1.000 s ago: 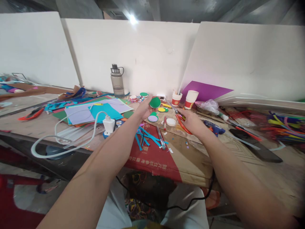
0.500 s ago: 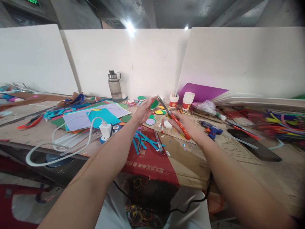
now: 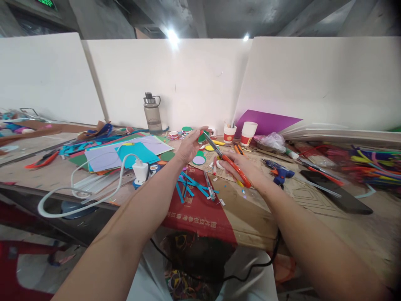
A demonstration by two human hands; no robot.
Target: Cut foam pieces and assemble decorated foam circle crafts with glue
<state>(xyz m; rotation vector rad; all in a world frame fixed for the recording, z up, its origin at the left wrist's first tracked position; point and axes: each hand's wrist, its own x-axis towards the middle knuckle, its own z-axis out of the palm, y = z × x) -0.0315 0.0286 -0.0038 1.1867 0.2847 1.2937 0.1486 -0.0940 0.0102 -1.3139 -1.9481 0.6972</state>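
Note:
My left hand (image 3: 188, 148) is closed on a small round green disc (image 3: 202, 138) with a reddish edge, held up above the table. Orange-handled scissors (image 3: 235, 167) are gripped in my right hand (image 3: 242, 164). Their blades point up and left and overlap the disc in view; whether they touch it I cannot tell. Below the hands lie a lilac disc (image 3: 199, 160), a yellow disc (image 3: 209, 148), a pen (image 3: 209, 186) and blue paper strips (image 3: 192, 184).
Coloured paper sheets (image 3: 103, 159) and a white charger (image 3: 140, 170) with a cable are at left. A water bottle (image 3: 153, 117) stands behind. Paper cups (image 3: 248, 133) are at the back. To the right lie a blue glue gun (image 3: 280, 172) and a dark phone (image 3: 335, 194).
The scissors' blades have swung down and left, from beside the green disc to across it in view. My left hand has barely shifted, still holding the disc.

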